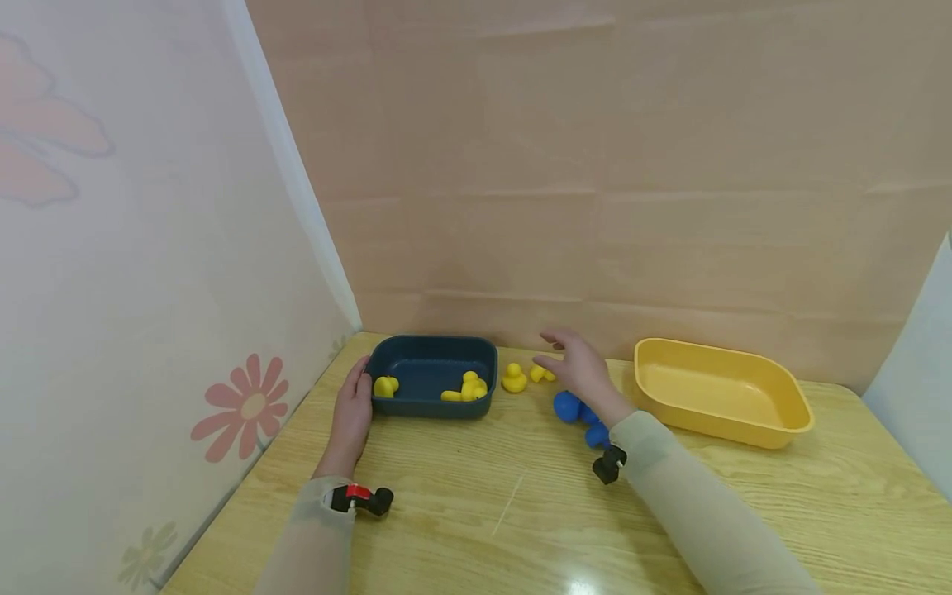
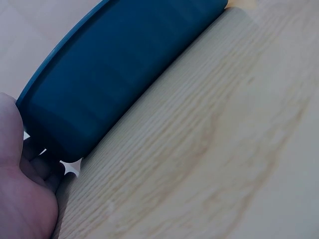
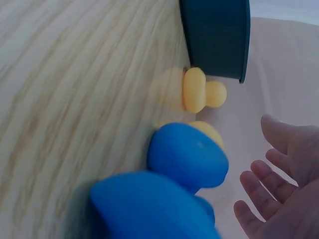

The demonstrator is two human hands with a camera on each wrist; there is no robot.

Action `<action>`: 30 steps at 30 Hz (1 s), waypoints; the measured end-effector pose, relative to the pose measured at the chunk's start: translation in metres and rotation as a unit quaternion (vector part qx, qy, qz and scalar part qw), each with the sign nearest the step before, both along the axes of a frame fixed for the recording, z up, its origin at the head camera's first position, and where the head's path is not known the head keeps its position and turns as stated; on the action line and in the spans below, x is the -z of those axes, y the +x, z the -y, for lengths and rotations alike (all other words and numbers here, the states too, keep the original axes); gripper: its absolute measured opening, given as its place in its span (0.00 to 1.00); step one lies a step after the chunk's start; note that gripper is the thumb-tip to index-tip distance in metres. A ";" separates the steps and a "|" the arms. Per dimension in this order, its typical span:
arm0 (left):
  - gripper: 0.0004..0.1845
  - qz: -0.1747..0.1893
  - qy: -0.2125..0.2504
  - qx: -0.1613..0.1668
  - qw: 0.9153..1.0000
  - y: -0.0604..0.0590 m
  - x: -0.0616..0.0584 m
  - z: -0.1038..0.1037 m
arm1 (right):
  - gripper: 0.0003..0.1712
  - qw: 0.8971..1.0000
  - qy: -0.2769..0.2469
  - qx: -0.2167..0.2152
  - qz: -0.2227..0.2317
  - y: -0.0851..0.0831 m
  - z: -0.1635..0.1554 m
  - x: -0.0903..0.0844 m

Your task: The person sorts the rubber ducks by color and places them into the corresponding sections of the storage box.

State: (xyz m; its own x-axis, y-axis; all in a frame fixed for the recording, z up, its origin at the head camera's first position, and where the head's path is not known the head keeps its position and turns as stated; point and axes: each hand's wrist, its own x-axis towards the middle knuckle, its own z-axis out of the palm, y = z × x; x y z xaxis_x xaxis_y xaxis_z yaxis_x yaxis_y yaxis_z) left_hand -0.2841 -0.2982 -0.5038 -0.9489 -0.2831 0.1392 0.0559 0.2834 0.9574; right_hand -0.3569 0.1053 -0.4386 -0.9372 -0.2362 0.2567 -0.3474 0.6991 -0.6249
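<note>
My left hand (image 1: 352, 413) holds the left side of a dark blue bin (image 1: 431, 408), its fingers cupped about the near left corner. Inside the bin lie several yellow toys, among them a duck (image 1: 473, 387) at the right and a rounded piece (image 1: 384, 387) at the left. Over the table my right hand (image 1: 580, 369) hovers with thumb and fingers spread and nothing between them. Just below its fingertips is a small yellow toy (image 1: 542, 373), and beside that stands a yellow duck (image 1: 514, 378). Several rounded blue toys (image 1: 567, 406) lie under the right wrist, partly hidden by it.
A yellow bin (image 1: 714, 421) stands at the back right with nothing visible in it. Brown paper (image 1: 595, 165) covers the wall behind the wooden table (image 1: 446, 504). On the left rises a flower-printed wall (image 1: 149, 289).
</note>
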 end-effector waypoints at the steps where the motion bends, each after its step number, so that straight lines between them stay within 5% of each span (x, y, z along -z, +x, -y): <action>1: 0.30 0.000 -0.001 0.000 1.000 0.000 0.000 0.000 | 0.34 1.000 0.004 0.002 0.002 -0.001 -0.001 0.001; 30: 0.30 -0.001 -0.011 -0.008 1.000 0.005 0.001 0.004 | 0.39 0.999 0.042 -0.013 0.028 -0.008 -0.005 0.030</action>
